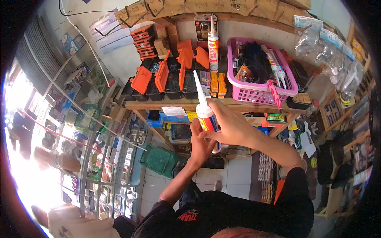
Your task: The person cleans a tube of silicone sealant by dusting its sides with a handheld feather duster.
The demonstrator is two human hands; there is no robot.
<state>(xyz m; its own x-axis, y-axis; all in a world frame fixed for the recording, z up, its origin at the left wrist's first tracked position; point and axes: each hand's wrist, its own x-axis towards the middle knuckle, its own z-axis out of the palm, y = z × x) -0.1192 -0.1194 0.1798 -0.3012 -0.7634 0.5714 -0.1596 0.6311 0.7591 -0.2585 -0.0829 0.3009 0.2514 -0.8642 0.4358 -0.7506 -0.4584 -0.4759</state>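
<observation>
A silicone sealant tube with a long white nozzle tilts upward in front of my chest. My left hand is wrapped round its lower body from the left. My right hand grips it from the right, its fingers near the shoulder of the tube. The bottom end shows only partly below the hands. Beyond it, a second sealant tube stands upright on the wooden table, next to small orange boxes. To the right sits a pink basket holding more tubes and a black fluffy item.
Black bins with orange lids line the table's left part. A hook rack hangs above. Glass shelving stands at left, with a green basket on the floor. Another person's pale shirt shows at lower left.
</observation>
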